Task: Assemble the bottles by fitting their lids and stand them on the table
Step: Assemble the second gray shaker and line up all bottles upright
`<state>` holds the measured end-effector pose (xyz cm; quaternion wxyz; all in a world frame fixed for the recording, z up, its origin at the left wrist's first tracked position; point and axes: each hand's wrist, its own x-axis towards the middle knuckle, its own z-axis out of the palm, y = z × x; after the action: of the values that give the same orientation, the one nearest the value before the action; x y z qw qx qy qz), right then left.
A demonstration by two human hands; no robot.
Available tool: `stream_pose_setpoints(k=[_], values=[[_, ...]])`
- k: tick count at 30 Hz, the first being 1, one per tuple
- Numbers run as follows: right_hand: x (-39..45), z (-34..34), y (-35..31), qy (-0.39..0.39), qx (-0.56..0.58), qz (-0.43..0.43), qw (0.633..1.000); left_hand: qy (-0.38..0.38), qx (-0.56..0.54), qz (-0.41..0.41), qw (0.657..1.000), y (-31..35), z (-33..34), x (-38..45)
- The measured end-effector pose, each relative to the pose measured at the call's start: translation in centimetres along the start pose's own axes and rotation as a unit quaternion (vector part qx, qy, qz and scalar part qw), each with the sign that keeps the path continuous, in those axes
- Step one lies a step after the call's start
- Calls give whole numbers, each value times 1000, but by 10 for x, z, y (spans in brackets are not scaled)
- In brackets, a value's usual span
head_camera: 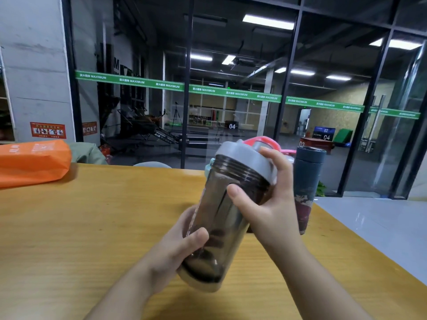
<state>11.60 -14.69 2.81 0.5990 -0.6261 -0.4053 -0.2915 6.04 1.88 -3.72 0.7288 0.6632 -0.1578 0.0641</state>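
Head view: dark flask (pixel 308 174) & pink-lidded bottle (pixel 265 142) stand just behind. Smoky bottle (pixel 221 218) tilted, grey lid (pixel 245 158) pointing up-right. Left hand (pixel 178 245) grips base, right hand (pixel 265 199) grips lid end, above bench (pixel 92 227)

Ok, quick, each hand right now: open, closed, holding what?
Left hand: grips the lower body of the smoky bottle.
Right hand: grips the bottle's neck and grey lid.

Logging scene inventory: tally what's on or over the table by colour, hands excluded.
Smoky, grey-lidded: 1, the shaker bottle
Dark blue-grey: 1, the flask
Pink-red: 1, the lid behind it, mostly hidden
Orange: 1, the bag
Total: 4
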Motion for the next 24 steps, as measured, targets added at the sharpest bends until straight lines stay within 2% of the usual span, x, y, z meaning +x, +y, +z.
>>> stream_pose_setpoints(k=[3, 8, 11, 14, 17, 20, 24], values=[[0, 12, -10, -59, -46, -43, 996, 34, -5, 68, 997, 6, 4, 0], [0, 33, -17, -162, -77, -55, 982, 100, 6, 203, 974, 16, 10, -2], [7, 36, -19, -199, -59, -58, 976, 134, 1, 229, 964, 19, 6, -4], [11, 38, -19, -235, -29, -43, 971, 166, -21, 223, 960, 20, 3, -4], [7, 40, -15, -259, 1, -1, 966, 196, -69, 208, 956, 20, 1, -2], [4, 39, -7, -276, 43, 78, 957, 221, -119, 200, 947, 16, 2, 1], [1, 33, 7, -326, 63, 183, 925, 268, -153, 205, 929, 11, 0, 6]])
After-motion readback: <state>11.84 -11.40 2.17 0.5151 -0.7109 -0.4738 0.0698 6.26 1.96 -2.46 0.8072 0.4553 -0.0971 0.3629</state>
